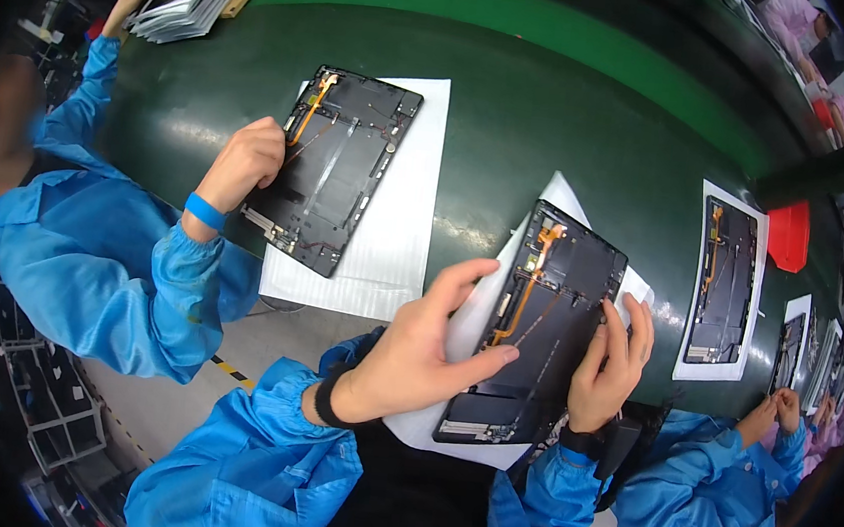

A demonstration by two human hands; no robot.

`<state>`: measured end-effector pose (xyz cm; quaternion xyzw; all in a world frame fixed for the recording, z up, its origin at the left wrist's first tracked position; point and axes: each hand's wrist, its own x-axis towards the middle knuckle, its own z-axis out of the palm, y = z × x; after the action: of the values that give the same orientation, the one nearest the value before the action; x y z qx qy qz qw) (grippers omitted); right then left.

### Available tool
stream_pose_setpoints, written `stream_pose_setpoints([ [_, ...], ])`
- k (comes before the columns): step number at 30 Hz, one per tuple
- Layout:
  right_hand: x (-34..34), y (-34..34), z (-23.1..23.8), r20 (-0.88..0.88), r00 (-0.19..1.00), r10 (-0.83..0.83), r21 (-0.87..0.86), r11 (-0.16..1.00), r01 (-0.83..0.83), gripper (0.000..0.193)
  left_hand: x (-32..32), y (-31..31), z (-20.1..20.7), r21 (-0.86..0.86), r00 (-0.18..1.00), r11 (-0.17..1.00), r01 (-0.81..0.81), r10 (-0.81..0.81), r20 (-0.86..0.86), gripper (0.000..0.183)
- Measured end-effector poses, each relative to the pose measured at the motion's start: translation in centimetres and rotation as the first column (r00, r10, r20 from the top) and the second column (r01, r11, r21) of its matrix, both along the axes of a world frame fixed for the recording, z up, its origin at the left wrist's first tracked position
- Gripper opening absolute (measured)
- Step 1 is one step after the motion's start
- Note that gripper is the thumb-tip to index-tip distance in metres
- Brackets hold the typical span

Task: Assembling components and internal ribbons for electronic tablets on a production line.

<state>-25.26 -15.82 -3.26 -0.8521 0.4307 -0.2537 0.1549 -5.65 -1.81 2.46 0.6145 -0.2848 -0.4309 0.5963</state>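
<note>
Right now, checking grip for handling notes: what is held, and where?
Both hands steady the open black tablet chassis: left hand on its left long edge, right hand on its right edge.

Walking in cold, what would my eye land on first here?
Probably the opened black tablet shell with its orange ribbon cable, held at centre between the left hand and right hand. Next, a matching shell under a co-worker's hand at left, on the dark green bench.
</note>
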Motion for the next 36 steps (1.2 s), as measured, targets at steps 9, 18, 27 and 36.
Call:
stream_pose_setpoints([
  [9, -1.5, -0.7, -0.5, 0.062, 0.998, -0.024, 0.082, 0.996, 0.019, 0.042, 7.6, 1.2, -0.5, -0.138, 0.947, 0.937, -0.321, 0.318, -0.043, 0.063],
  [18, -2.8, -1.5, 0.4, 0.131, 0.990, 0.047, 0.050, 0.997, -0.054, 0.032, 19.3, 7.2, -4.0, -0.044, 0.888, 0.899, -0.436, 0.437, 0.144, 0.050],
  [27, -6.1, -1.7, 1.7, 0.136, 0.988, -0.078, 0.103, 0.993, 0.065, 0.027, 19.0, 9.9, -3.0, 0.050, 0.741, 0.958, -0.284, 0.186, 0.645, 0.053],
  [36, -3.2, -0.6, 1.1, 0.013, 0.998, -0.056, 0.085, 0.995, 0.055, 0.027, 7.6, 8.8, 0.9, 0.159, 0.773, 0.965, -0.209, 0.063, 0.631, 0.015],
])
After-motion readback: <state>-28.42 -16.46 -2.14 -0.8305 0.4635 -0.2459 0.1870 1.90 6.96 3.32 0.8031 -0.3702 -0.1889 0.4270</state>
